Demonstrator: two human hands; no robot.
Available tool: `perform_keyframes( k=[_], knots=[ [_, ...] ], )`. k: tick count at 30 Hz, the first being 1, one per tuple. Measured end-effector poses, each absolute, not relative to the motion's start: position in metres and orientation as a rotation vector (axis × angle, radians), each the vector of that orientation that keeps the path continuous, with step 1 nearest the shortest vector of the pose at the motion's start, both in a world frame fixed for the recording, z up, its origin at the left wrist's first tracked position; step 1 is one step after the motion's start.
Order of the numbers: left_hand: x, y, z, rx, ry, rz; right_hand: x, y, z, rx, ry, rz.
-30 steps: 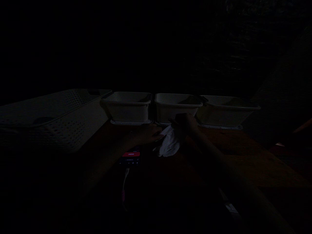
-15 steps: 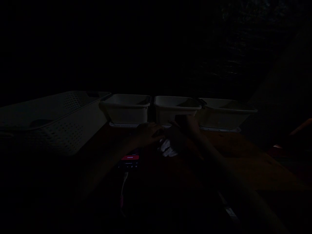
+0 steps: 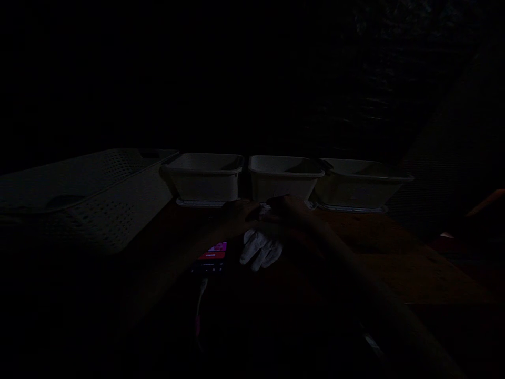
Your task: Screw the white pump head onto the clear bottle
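Observation:
The scene is very dark. My left hand point(image 3: 236, 216) and my right hand point(image 3: 290, 208) meet over a wooden table point(image 3: 394, 263), both gripping the top of a white cloth-like item point(image 3: 260, 250) that hangs down from them. The fingers are curled together on it, though the dimness hides details. A phone point(image 3: 213, 255) with a lit red screen lies just left of the cloth, with a white cable point(image 3: 199, 300) running toward me.
Three white rectangular bins point(image 3: 205, 176) point(image 3: 282, 176) point(image 3: 361, 184) stand in a row behind the hands. A large white perforated basket point(image 3: 79, 200) lies at the left. Something dim shows at the far right edge.
The white item was spread under my right hand, then bunched between both hands, and now hangs lower below them. My right hand has moved left toward my left hand.

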State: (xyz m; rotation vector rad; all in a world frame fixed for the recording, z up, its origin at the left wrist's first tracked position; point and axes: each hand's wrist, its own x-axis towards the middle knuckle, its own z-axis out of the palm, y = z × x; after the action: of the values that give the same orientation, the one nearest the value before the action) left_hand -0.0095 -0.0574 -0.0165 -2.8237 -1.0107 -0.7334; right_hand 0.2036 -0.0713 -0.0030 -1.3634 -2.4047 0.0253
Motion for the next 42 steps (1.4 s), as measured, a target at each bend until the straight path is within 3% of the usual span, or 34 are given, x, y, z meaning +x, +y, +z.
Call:
perform_keyframes(
  k=[8,13,21,28,36,42],
  knots=[
    [-0.013,-0.052,-0.015,-2.816,-1.16,-0.736,0.241,-0.044,-0.017,-1.174,-2.227,0.362],
    [-0.011,-0.059,-0.012,-2.998,-0.993,-0.649,0.229,-0.044,-0.016,-0.98,-1.97,0.574],
    [-0.009,-0.067,-0.008,-2.894,-1.113,-0.624,0.207,-0.055,-0.016,-1.283,-2.097,0.23],
    [-0.008,-0.062,-0.015,-2.979,-1.296,-0.777,0.2,-0.054,-0.024,-1.204,-2.24,0.23],
    [-0.007,-0.059,-0.016,-2.93,-1.305,-0.697,0.203,-0.054,-0.021,-1.265,-2.362,0.272],
    [-0.008,-0.054,-0.018,-2.835,-1.286,-0.766,0.209,-0.051,-0.025,-1.64,-2.5,0.246]
  ],
)
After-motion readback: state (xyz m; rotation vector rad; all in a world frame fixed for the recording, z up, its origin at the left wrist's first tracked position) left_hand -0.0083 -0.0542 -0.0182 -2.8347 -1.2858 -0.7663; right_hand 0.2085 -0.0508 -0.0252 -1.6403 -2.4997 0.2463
